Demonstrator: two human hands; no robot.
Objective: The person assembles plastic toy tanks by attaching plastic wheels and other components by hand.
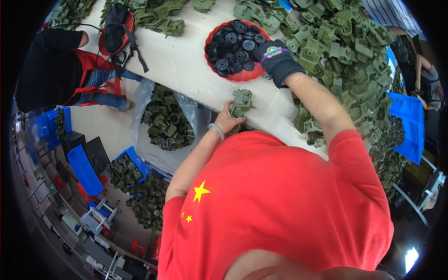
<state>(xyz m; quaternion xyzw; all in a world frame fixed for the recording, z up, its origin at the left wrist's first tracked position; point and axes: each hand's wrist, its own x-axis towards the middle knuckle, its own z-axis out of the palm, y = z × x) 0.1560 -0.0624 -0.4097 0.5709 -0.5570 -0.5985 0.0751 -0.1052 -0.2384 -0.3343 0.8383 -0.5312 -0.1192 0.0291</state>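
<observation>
My left hand [226, 119] is closed on a green plastic toy vehicle body [242, 101] at the near edge of the table. The thumb and fingers grip its left and lower sides. My right hand [276, 59], in a black glove with a colourful patch, reaches over the right rim of a red scalloped plate [247, 76]. Several black toy wheels [232, 38] are heaped on that plate. The fingertips of the right hand are hidden behind the glove, beside the wheels, so whether they hold one does not show.
Green vehicle bodies [336, 51] pile up along the table's right side and far edge. Below the table's left edge stands a clear-plastic-lined container [140, 135] of green parts. A co-worker [51, 70] is at the left, near a black bag [115, 30]. Blue bins [84, 170] stand behind.
</observation>
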